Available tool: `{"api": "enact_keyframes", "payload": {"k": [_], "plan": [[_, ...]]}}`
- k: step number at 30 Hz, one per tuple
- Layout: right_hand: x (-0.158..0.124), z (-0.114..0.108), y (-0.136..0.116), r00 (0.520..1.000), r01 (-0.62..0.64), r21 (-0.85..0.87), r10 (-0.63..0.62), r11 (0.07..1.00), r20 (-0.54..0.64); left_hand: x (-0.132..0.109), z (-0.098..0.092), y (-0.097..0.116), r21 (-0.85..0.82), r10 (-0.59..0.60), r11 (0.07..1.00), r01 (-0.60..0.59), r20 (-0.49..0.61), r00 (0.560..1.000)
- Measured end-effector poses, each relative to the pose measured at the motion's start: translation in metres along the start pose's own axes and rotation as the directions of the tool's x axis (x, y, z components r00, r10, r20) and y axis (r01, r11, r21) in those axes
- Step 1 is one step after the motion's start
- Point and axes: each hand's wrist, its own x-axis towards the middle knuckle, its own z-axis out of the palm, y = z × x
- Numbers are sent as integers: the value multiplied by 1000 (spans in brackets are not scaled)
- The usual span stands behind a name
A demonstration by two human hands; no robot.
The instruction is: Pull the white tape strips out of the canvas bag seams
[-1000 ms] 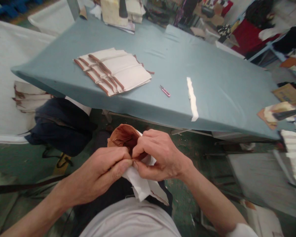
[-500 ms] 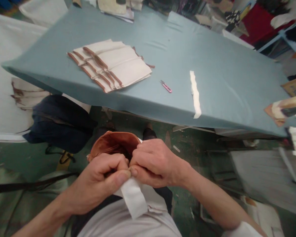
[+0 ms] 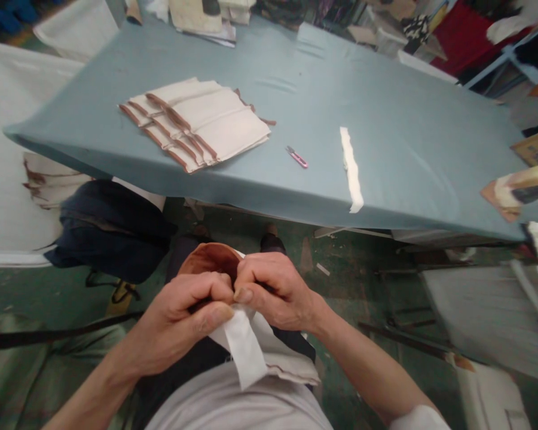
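Head view, brown-lined piece: the brown-lined piece (image 3: 208,257) is above the lap, on the near side of the table (image 3: 407,143), its rounded brown opening showing just beyond the knuckles.
Left hand: the left hand (image 3: 192,319) has its fingers curled, with thumb and forefinger pressed together on the gathered edge of the brown-lined piece.
Right hand: the right hand (image 3: 273,292) pinches the same edge between thumb and bent forefinger, its thumb tip just beside the left fingertips (which layer each hand grips is hidden by the fingers).
White tab: a flat white tab (image 3: 245,352) hangs from below the meeting fingertips toward the near side, its loose end near the pale shirt (image 3: 233,400).
Pale flap: to the right of the tab, a pale flap (image 3: 291,365) with a thin brown edge extends below the right hand.
Stack: on the left part of the table, pale pieces with brown edging (image 3: 201,122) lie overlapped, edging mostly toward the left and near side.
Snips: small snips with a pink handle (image 3: 297,157) lie right of the stack, blades pointing far and left.
Strip: a wavy white strip (image 3: 351,170) lies farther right, its near end at the table edge.
Floor side: a dark blue bundle (image 3: 110,230) sits left of the hands, near the table.
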Motion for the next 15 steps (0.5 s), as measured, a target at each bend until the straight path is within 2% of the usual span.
{"api": "enact_keyframes", "payload": {"k": [3,6,8,10,12,15], "plan": [[1,-8,-8,998,43,-62,-40,997,53,-4,-4,3,150,37,988,-43,43,998],[4,-16,-17,988,-8,-107,24,994,151,-6,-4,6,256,30,966,-40,43,999],[6,-20,-21,977,-39,-117,62,992,202,-4,-3,8,266,26,963,-37,44,999],[8,-20,-23,970,-89,-56,99,995,223,-1,-2,10,255,-5,967,-9,53,999],[6,-15,-20,960,-183,77,161,980,231,0,-2,12,231,-68,972,50,70,995],[-2,4,3,948,-302,286,257,909,187,-8,0,8,190,-157,972,140,76,985]]}}
